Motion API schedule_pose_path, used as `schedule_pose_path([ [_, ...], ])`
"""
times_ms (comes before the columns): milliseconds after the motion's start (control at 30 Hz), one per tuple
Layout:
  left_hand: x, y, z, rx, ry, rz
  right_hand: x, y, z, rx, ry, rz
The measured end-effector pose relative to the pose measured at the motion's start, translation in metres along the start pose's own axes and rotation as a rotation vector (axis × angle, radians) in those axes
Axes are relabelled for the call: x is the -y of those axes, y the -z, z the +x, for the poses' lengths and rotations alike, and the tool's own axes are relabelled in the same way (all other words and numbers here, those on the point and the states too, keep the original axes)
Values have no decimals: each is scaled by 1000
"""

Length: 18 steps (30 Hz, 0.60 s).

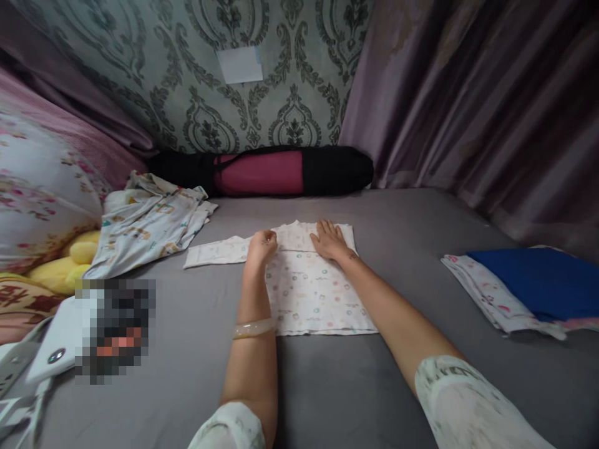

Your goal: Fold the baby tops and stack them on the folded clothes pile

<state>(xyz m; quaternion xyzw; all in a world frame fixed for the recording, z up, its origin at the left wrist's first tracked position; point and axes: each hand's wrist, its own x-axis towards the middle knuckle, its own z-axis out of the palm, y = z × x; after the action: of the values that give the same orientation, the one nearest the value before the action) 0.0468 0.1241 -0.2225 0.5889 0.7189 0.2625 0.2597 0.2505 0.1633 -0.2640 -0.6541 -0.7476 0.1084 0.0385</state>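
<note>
A small white printed garment (pixel 311 293) lies on the grey sheet in front of me. One sleeve stretches out to the left, and the other side has a layer folded across the top. My left hand (pixel 262 246) is closed at the garment's upper left, where the sleeve meets the body, with its fingers curled at the fabric. My right hand (pixel 329 239) rests palm down on the folded upper right part, fingers spread. A pale bangle (pixel 254 328) circles my left forearm.
At the left are a crumpled printed cloth (pixel 145 224), a yellow plush (pixel 58 268), a floral pillow (pixel 42 187) and a white device (pixel 65 340) with a cable. Folded blue cloth (pixel 538 280) lies at the right. A black and pink bag (pixel 262 173) lies along the wall.
</note>
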Motion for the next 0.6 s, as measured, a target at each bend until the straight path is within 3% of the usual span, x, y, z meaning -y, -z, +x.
schedule_pose_path([
  [200, 24, 23, 0, -215, 185, 29, 33, 0, 6, -121, 39, 26],
  [367, 37, 37, -10, -401, 444, 89, 70, -14, 9, -110, 130, 70],
  [600, 55, 35, -6, -795, 727, 6, 77, -32, 14, -160, 108, 51],
])
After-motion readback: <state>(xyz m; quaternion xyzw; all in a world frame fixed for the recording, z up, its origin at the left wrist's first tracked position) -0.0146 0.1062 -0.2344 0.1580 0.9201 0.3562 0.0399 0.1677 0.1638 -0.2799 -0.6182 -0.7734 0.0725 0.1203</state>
